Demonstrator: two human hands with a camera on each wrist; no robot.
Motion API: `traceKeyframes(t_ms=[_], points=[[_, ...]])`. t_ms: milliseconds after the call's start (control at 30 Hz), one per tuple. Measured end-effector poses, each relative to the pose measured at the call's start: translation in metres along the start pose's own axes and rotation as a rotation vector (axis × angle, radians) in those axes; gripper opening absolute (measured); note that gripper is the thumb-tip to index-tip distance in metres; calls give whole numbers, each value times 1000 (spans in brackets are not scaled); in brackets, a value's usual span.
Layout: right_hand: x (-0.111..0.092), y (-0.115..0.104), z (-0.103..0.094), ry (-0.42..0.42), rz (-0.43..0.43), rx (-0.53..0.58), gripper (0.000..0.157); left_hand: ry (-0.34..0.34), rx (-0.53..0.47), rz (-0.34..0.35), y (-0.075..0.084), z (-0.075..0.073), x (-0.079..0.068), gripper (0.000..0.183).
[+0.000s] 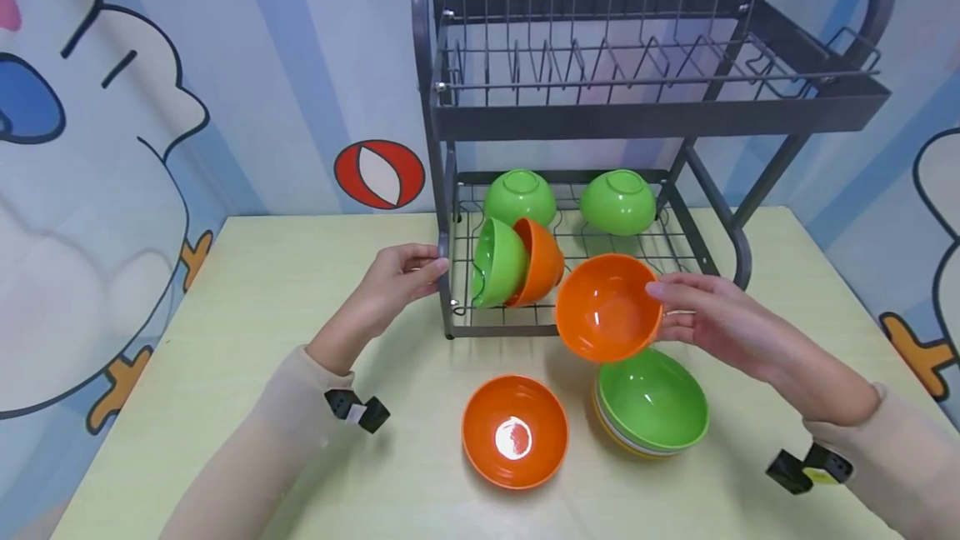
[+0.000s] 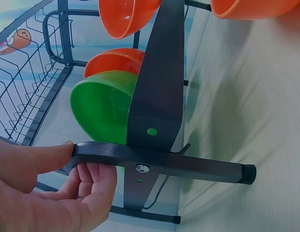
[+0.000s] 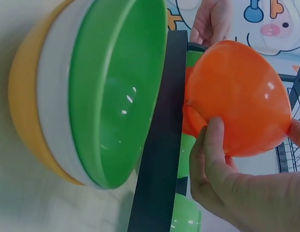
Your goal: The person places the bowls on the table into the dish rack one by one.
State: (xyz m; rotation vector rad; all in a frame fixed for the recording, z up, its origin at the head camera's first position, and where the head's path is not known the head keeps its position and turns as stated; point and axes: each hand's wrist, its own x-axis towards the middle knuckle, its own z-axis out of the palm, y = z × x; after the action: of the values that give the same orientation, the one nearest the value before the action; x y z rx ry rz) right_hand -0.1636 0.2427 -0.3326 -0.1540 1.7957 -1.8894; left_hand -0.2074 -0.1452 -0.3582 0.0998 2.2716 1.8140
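Orange bowl (image 1: 603,311), held in the air at the front edge of a dark metal rack (image 1: 645,119), toward the rack's right; its inside is tilted toward the person I am watching. The right hand (image 1: 705,315) grasps it at the rim on its right side, thumb on top and fingers beneath the outer wall. The left hand (image 1: 393,277) grips the post (image 1: 444,294) at the rack's front left corner, thumb on one side and fingers curled round the other.

The rack has two wire levels, the upper one with rows of upright wire dividers. On its lower level, near the left end, a green bowl (image 1: 492,261) stands on its side, opening toward the rack's left, with a second orange bowl (image 1: 543,263) just beside it, turned the same way. Along the back of that level I see two overturned bowls (image 1: 618,205), both green, bases up and tipped forward.

In front of the rack, on the pale table (image 1: 315,273), a third orange bowl (image 1: 514,432) sits upright. To its right, also in front of the rack, is a stack: a green top bowl (image 1: 652,402), then a white bowl (image 3: 55,96), then a yellow bowl (image 3: 24,96). Behind the rack is a blue striped wall (image 1: 300,107) with cartoon figures; a red-and-white ball (image 1: 379,174) is pictured left of the rack.
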Motion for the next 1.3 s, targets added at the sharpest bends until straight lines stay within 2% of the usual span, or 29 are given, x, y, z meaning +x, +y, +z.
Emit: traceKeyframes(t_ms=[300,467,767,933,1100,1300], points=[[6,-7,-5,43,7,-24,17,-12,3,1,-1,0,3,39],[10,-12,-5,75,18,-65,28,-12,-3,6,0,0,3,38],[19,-24,-2,169,14,-226,51,-10,-9,-6,0,1,3,36],[29,-27,5,229,22,-357,68,-9,-10,-7,-1,-1,2,38],[38,-27,10,285,9,-476,70,-11,-12,1,-2,-1,2,38],[45,-29,15,306,-11,-540,73,-11,-7,-1,-3,-2,2,39]])
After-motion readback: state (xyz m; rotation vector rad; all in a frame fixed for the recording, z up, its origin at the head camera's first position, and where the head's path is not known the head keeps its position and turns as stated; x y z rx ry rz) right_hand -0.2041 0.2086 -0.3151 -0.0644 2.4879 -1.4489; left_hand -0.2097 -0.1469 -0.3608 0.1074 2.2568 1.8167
